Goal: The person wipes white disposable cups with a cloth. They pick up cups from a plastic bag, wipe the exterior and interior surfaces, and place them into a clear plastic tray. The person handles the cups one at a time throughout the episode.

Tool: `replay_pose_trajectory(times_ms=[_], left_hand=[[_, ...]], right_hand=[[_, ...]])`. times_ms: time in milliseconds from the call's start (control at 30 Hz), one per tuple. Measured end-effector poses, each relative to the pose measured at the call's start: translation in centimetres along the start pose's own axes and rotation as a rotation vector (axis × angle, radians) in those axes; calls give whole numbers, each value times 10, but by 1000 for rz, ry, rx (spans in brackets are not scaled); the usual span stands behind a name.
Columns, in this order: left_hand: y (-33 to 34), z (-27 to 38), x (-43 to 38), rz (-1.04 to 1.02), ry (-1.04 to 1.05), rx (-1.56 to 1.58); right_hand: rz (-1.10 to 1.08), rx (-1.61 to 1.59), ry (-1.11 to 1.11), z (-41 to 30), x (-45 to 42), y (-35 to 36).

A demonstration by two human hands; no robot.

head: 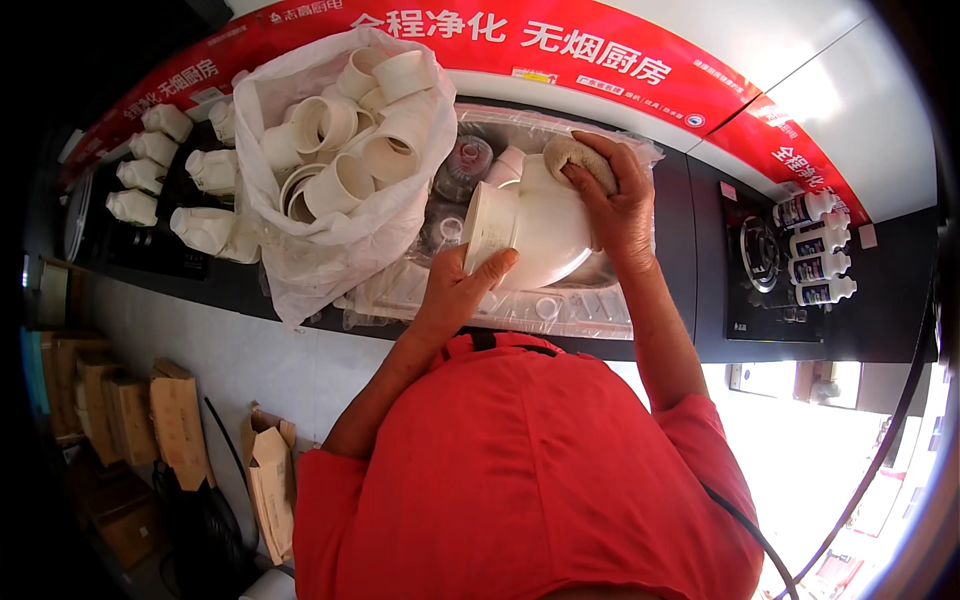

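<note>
A large white plastic pipe fitting (551,225) is held over a plastic-lined sink tray (592,319). My left hand (469,281) grips the rim of its wide collar, thumb on the outside. In my right hand (619,191) is a beige cloth or sponge (577,159), pressed against the fitting's upper right part. Behind the fitting, a clear plastic bottle (466,159) and a paler pipe piece (508,166) lie in the sink, partly hidden. Left of my hands stands an open white woven sack (330,251) full of smaller white pipe fittings (341,184).
White bottles (206,229) stand around a dark hob at the left. More labelled bottles (821,266) line a black glass hob (772,315) at the right. Cardboard boxes (180,420) are on the floor at lower left. A dark cable (862,487) hangs at lower right.
</note>
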State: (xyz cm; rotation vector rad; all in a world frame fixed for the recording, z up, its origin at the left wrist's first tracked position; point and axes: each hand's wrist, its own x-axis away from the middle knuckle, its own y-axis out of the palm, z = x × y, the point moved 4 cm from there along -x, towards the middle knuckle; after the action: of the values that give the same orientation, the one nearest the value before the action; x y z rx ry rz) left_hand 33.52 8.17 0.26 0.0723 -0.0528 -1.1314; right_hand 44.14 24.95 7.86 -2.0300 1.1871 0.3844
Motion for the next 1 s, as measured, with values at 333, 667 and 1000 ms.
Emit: replay_pose_trajectory(times_ms=[333,667,1000], left_hand=[[1,5,8,214,48,197],[4,17,11,248,126,76],[5,25,16,359,145,144]], right_hand=[[-258,283,-421,-38,31,17],[-264,198,-442,-36,39,6],[-164,-27,-190,-10,48,-2]])
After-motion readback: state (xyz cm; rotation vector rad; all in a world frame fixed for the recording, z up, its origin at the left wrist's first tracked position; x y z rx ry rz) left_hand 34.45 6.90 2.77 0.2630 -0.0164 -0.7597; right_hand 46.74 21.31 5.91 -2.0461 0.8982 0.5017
